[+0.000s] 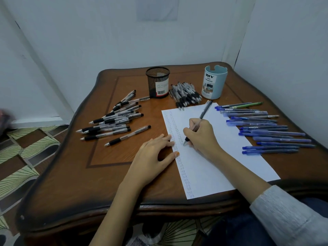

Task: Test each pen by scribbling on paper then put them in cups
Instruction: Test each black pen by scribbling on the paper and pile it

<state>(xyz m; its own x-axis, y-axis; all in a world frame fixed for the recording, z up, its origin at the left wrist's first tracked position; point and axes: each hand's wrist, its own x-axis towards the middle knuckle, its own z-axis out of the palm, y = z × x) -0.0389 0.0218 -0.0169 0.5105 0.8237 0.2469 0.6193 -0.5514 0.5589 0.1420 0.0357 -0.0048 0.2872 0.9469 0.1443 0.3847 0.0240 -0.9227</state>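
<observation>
In the head view, the right hand (202,135) grips 1 pen (204,112) with curled fingers. The pen's tip touches the paper (213,166), next to rows of small scribbles. The left hand (152,157) lies flat, fingers straight, on the paper's left edge. At the back of the table (88,183) stand a black mesh cup (158,82) and a blue cup (213,82). Black-grip pens (113,121) lie on the left and blue pens (262,130) on the right.

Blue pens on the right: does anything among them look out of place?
Yes. A green pen lies at the far end of the blue pens, unlike them in colour. Nothing looks spilled or damaged.
</observation>
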